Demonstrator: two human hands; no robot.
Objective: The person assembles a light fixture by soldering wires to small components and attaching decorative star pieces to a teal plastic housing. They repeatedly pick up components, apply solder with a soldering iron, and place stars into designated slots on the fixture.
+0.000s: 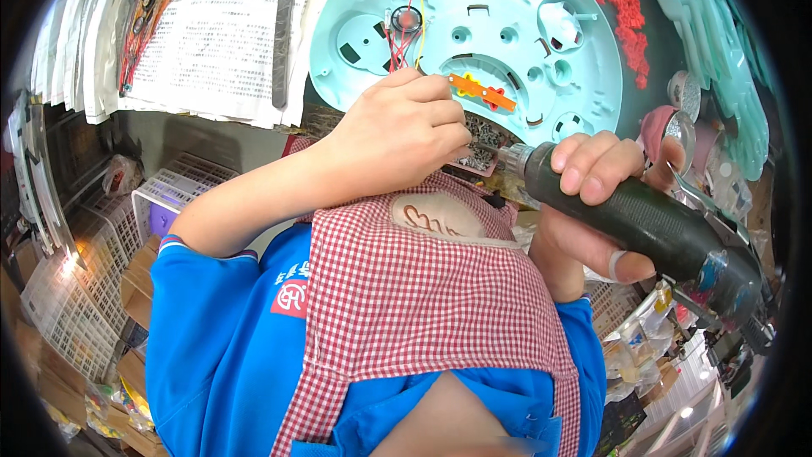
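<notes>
My right hand (596,173) is wrapped round a black power screwdriver (655,224), whose bit end points left. Its tip meets the fingers of my left hand (402,131), which are curled together; whatever they pinch is hidden. Just beyond both hands lies a pale turquoise plastic shell (355,89), inner side up. On the shell, a small round speaker (406,19) trails red and yellow wires. An orange strip (484,93) with yellow and red star-shaped pieces sits at its near edge. Between my hands, small metal screws (486,134) fill a tray, partly covered.
Printed sheets (216,34) are stacked at the far left, beside bundled red wires (148,21). Small red parts (616,0) lie in a heap right of the shell. More turquoise shells (719,51) stack at far right. White plastic baskets (85,288) stand low on the left.
</notes>
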